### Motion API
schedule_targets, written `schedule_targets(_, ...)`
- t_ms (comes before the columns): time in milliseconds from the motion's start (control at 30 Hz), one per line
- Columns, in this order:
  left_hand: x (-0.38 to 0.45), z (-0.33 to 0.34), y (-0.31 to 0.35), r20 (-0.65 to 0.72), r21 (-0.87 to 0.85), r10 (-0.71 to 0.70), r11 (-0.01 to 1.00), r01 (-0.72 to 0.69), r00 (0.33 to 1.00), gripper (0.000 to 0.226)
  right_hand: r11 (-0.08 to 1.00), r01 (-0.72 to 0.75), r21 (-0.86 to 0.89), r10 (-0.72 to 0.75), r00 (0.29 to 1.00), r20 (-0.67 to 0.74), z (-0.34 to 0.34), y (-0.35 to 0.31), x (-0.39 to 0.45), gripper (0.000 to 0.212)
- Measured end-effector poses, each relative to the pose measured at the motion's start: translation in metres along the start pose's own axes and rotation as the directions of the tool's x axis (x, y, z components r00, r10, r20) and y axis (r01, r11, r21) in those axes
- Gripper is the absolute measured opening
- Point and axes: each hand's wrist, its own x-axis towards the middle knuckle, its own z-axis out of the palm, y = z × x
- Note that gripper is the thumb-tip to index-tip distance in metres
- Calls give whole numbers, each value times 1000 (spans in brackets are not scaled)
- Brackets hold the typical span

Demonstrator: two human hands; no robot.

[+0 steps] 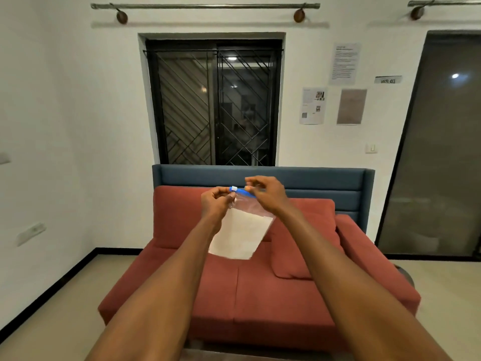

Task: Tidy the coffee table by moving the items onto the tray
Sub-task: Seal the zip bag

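Two hands hold a clear zip bag [240, 231] up in the air, white paper inside it. The left hand [217, 201] pinches the bag's top corner beside the white slider [234, 189]; the right hand [266, 195] pinches the blue zip strip [247, 192]. Beyond and below both grips stands a red sofa [260, 295], with a barred window [214, 102] behind it.

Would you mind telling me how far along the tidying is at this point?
Nothing shows as done: neither the coffee table nor the tray is in view. In hand is a clear zip bag holding a white sheet, raised in front of the red sofa. The left hand pinches its top corner and the right hand grips the blue zip strip. Left: placing it on the tray.
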Motion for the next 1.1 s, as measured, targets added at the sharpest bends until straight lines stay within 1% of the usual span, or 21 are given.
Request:
schedule_targets(67,-6,7,4,-1,-39,1,999,-1,1000,10,999,42,20,-43,997,69,3,-11,4,25)
schedule_targets(133,-11,12,9,-21,-70,13,997,-14,1000,12,998,69,13,-70,994,90,7,-16,6,24)
schedule_targets(267,-18,12,15,-55,-27,65,997,-66,996,9,997,81,4,-81,996,37,13,-21,5,20)
schedule_targets(333,-20,14,14,-83,-36,34,999,-37,996,7,995,83,-49,-83,996,14,15,-22,4,17)
schedule_targets(467,-22,19,18,-139,-20,-27,999,25,990,21,978,94,-186,-99,995,-21,18,-23,2,16)
schedule_targets(567,-19,16,23,-181,-67,-80,995,69,980,27,959,96,-267,-107,994,-29,18,-21,0,16)
schedule_targets(633,-15,12,25,-225,-92,-113,991,94,968,27,952,78,-296,-86,996,-12,12,-16,-2,15)
schedule_targets(800,-1,-16,29,-330,-194,-178,974,118,927,26,934,-25,-357,29,1000,5,-18,11,-13,14)
schedule_targets(900,3,-23,25,-378,-237,-217,962,132,900,19,938,-49,-342,54,999,6,-23,16,-19,13)
schedule_targets(967,0,-21,21,-371,-304,-265,940,153,890,16,952,-66,-299,65,998,-11,-20,15,-20,12)
schedule_targets(1000,-2,-21,18,-360,-322,-280,933,163,890,16,965,-90,-247,88,996,-20,-18,16,-19,10)
schedule_targets(1067,-5,-23,14,-326,-343,-297,922,180,898,19,985,-151,-87,149,988,-24,-15,23,-19,6)
schedule_targets(1100,-8,-27,13,-313,-372,-308,910,182,898,20,985,-173,-13,173,985,-13,-12,28,-20,9)
